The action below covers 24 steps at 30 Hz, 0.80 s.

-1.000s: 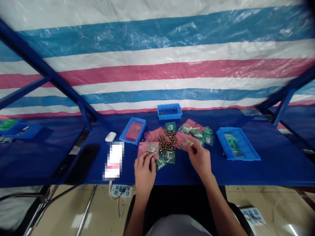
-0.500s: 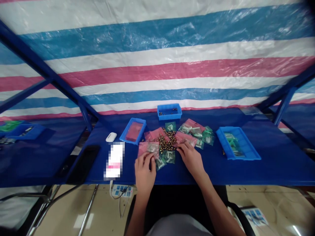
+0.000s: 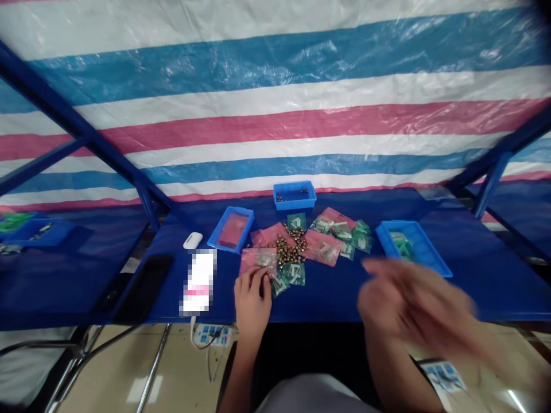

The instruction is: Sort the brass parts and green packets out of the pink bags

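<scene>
My left hand (image 3: pixel 252 295) rests on the blue table (image 3: pixel 327 292) near its front edge, fingers curled on the lower edge of a pink plastic bag (image 3: pixel 257 260). Beside it lie small green bags (image 3: pixel 289 275) and a heap of small brass parts (image 3: pixel 289 251). My right hand (image 3: pixel 413 307) is lifted off the table at the right, smeared by motion, so its fingers cannot be read. More pink and green bags (image 3: pixel 340 232) lie behind the heap.
Three blue trays stand on the table: one with a pink bag (image 3: pixel 231 228), one at the back with brass parts (image 3: pixel 295 195), one at the right with green bags (image 3: pixel 412 246). A white device (image 3: pixel 192 240), a dark phone (image 3: pixel 144 278) and a blue frame post (image 3: pixel 148 206) are at the left.
My right hand has left the pile of bags and swung out to the right, toward me, blurred. My left hand has stayed on the pink bag.
</scene>
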Each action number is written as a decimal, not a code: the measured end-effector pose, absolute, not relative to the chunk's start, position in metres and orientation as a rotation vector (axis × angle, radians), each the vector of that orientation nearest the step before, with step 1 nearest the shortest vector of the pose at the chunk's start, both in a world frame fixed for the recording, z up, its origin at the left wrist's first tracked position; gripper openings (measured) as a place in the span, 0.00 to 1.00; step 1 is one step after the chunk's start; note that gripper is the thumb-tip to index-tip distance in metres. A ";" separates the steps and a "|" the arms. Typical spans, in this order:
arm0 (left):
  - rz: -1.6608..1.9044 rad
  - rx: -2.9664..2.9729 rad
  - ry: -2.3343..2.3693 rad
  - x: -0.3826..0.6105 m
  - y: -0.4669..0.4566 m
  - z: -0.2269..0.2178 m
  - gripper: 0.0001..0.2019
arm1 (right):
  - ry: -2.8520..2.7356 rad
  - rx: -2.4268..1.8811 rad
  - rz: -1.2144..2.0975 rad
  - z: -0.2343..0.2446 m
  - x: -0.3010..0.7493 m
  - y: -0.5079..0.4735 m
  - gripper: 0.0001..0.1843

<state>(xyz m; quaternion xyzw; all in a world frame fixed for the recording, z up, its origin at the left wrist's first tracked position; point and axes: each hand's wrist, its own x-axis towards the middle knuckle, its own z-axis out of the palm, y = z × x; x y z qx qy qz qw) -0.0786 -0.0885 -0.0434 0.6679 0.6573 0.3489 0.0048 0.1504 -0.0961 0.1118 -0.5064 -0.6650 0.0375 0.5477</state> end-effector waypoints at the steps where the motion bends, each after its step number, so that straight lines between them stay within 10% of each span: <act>1: 1.092 2.093 2.059 -0.078 -0.088 -0.044 0.11 | -1.546 -1.226 0.088 0.104 0.145 -0.070 0.15; 7: 1.103 2.090 2.057 -0.079 -0.089 -0.046 0.11 | -1.650 -1.530 0.413 0.025 0.136 0.004 0.33; 24: 1.063 2.082 2.082 -0.078 -0.088 -0.044 0.11 | -1.971 -1.666 0.423 -0.034 0.140 -0.037 0.17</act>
